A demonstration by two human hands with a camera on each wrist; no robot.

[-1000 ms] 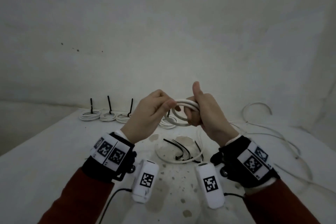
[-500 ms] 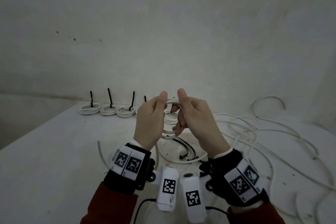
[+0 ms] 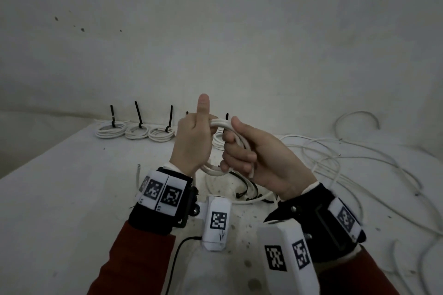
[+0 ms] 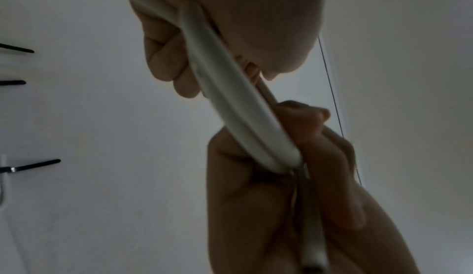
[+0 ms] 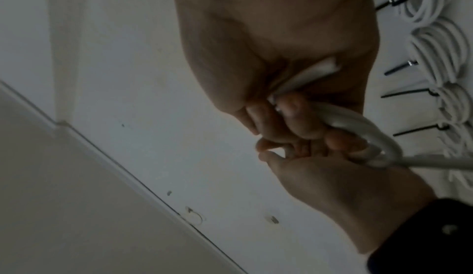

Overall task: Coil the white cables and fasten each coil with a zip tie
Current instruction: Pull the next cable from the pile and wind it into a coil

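Both hands hold a small coil of white cable (image 3: 219, 124) upright above the table. My left hand (image 3: 191, 143) grips its left side, with the fingers curled round the strands and the thumb pointing straight up. Through the loop pass the fingers of my right hand (image 3: 244, 151), which grips the right side. In the left wrist view the coil (image 4: 230, 104) runs between the two hands. The right wrist view shows the coil (image 5: 358, 124) with a cable strand leading off to the right. Black zip ties (image 3: 247, 187) lie on the table below the hands.
Several finished coils (image 3: 136, 132) with upright black zip ties stand in a row along the back of the white table (image 3: 60, 199). Loose white cables (image 3: 335, 158) sprawl over the right side. A wall rises close behind.
Both hands pinched the coil's top before. Now my left thumb has lifted straight up and my right fingers have hooked through the loop. The hands sit slightly more to the right.
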